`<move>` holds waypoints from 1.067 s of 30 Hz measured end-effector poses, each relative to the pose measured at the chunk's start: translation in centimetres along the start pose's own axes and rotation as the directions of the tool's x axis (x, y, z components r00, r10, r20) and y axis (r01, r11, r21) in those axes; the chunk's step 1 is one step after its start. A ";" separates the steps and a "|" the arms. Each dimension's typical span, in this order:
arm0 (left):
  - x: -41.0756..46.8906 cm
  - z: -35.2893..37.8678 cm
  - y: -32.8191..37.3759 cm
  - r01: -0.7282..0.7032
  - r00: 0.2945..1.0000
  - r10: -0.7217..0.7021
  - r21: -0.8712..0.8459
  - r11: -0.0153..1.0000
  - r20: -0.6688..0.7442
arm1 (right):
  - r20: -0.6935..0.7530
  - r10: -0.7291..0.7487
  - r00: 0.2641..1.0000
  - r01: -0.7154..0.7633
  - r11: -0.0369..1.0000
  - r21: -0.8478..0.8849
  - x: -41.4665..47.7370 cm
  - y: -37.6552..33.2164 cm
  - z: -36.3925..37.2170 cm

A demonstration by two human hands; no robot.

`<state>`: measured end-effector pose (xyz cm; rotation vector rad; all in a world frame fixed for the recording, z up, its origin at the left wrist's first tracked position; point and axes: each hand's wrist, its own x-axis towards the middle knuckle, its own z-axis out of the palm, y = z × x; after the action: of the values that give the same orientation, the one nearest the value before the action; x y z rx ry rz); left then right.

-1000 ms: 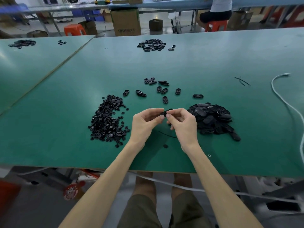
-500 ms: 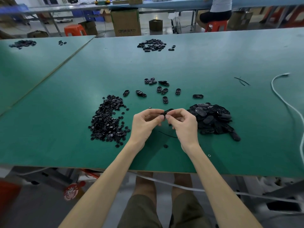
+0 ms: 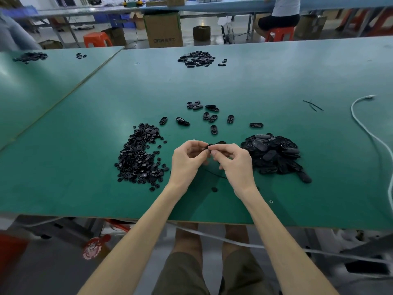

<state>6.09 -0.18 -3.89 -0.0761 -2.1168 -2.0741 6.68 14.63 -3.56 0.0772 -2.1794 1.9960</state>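
Note:
My left hand [image 3: 187, 160] and my right hand [image 3: 234, 162] meet above the green table [image 3: 85, 188], both pinching one small black oval plastic piece [image 3: 214, 144] between thumb and fingertips. Most of the piece is hidden by my fingers. A heap of small round black parts [image 3: 140, 156] lies just left of my left hand. To the right of my right hand sits a pile of larger black oval shells [image 3: 274, 153]. Several single oval pieces [image 3: 212, 118] lie scattered beyond my hands.
A lone round part [image 3: 214, 189] lies near my wrists. A white cable [image 3: 365, 128] curves along the right side. Another black pile [image 3: 197, 58] sits far across the table. Cardboard boxes [image 3: 162, 28], red stools and a seated person [image 3: 280, 13] are beyond.
My hands stay together in the same spot; my fingers have shifted slightly on the small black piece they hold.

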 end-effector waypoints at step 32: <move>-0.2 0.2 1.0 0.028 0.998 -0.032 0.077 0.997 0.054 | -0.030 0.041 0.999 -0.039 0.998 0.058 0.3 0.4 -0.1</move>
<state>6.45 0.03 -2.99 -0.0934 -2.2406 -2.0275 6.35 14.78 -3.92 0.0102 -2.1214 2.0678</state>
